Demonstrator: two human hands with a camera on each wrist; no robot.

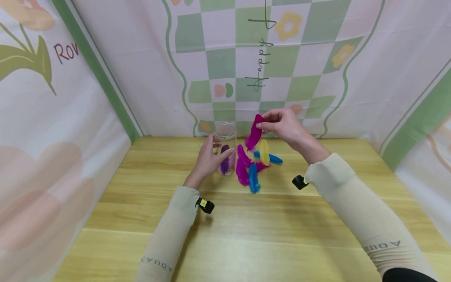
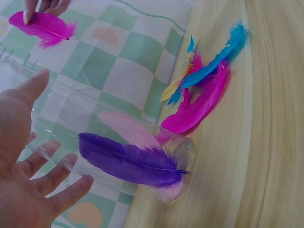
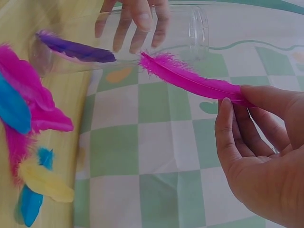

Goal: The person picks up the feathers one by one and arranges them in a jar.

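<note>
Pink feather (image 1: 254, 135) is pinched by the right grip (image 1: 286, 127), at two o'clock from the clear jar (image 1: 229, 140). Left grip (image 1: 208, 158) holds this jar.

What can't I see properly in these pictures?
- Left wrist view: the right hand is cut off by the top edge.
- Left wrist view: the purple feather covers part of the pale pink feather in the jar.
- Right wrist view: the yellow feather hides whether the blue ends beside it are one feather or two.
</note>
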